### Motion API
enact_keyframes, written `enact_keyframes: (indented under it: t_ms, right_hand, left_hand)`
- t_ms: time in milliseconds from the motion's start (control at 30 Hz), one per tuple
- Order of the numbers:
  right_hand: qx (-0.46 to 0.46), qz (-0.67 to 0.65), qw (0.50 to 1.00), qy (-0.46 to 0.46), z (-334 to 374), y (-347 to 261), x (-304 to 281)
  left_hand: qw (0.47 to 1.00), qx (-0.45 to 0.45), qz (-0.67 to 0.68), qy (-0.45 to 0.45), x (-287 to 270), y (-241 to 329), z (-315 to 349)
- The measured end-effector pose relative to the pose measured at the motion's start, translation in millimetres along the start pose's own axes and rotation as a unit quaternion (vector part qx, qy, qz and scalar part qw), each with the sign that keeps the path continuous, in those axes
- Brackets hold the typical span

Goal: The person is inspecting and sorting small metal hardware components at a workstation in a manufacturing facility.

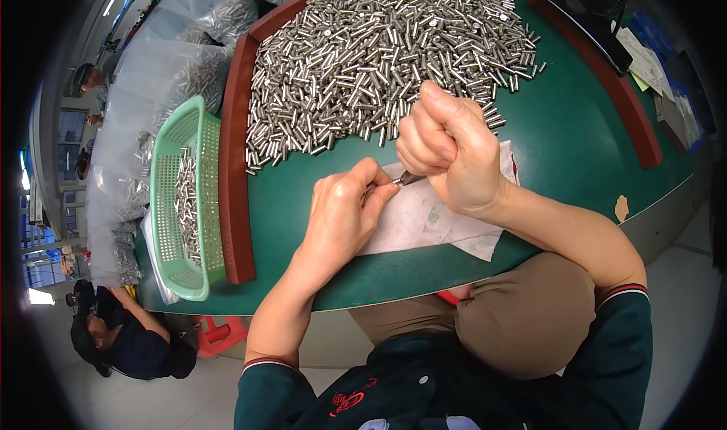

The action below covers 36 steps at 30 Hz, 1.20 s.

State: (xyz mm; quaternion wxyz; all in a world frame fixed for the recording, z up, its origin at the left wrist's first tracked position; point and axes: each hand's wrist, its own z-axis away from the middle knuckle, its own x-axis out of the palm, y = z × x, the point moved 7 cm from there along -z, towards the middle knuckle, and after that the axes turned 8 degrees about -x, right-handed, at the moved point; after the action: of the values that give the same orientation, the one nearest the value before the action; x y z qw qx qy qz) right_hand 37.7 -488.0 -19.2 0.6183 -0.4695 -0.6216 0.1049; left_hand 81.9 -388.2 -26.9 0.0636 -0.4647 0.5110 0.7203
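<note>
Pinching one small metal pin [376, 190] between thumb and fingertips, the left hand [344, 210] rests over a single sheet of white paper [424, 222] spread on the green bench [575, 135]. The right hand [447, 154] is clenched into a fist around one slim dark-tipped tool [406, 178], whose point sticks out toward the left fingertips and nearly meets the pin; the two hands sit just beside each other above the paper.

Behind them lies one large heap of short silvery metal pins [379, 59], far too many to count, spilling across the bench up to its brown raised edge [235, 165]. Left of that edge stands one green plastic basket [163, 203] with a perforated wall, holding a smaller batch of the same pins, again too many to number. Several clear plastic bags [163, 74] with more pins are piled beyond the basket. One black fan [591, 6] sits at the far right corner, with a few loose papers [644, 63] beside it. One other person [121, 339] crouches on the floor at lower left.
</note>
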Motion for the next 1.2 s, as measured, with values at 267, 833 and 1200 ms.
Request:
enact_keyframes:
  t_ms: [267, 833, 1200]
  right_hand:
    - [-0.017, 0.049, 0.998, -0.029, 0.1, 2.9, 4.3]
    - [-0.001, 0.018, 0.999, -0.039, 3.6, 3.1, 2.6]
    - [0.014, 0.015, 0.999, -0.025, 0.0, 1.6, 1.7]
  left_hand:
    - [1.0, -0.013, -0.003, -0.003, -0.3, -0.9, -3.0]
    - [0.65, -0.185, 0.693, -0.252, 15.7, -28.9, -7.1]
    - [0.662, -0.21, 0.682, -0.229, 12.3, -33.2, -8.9]
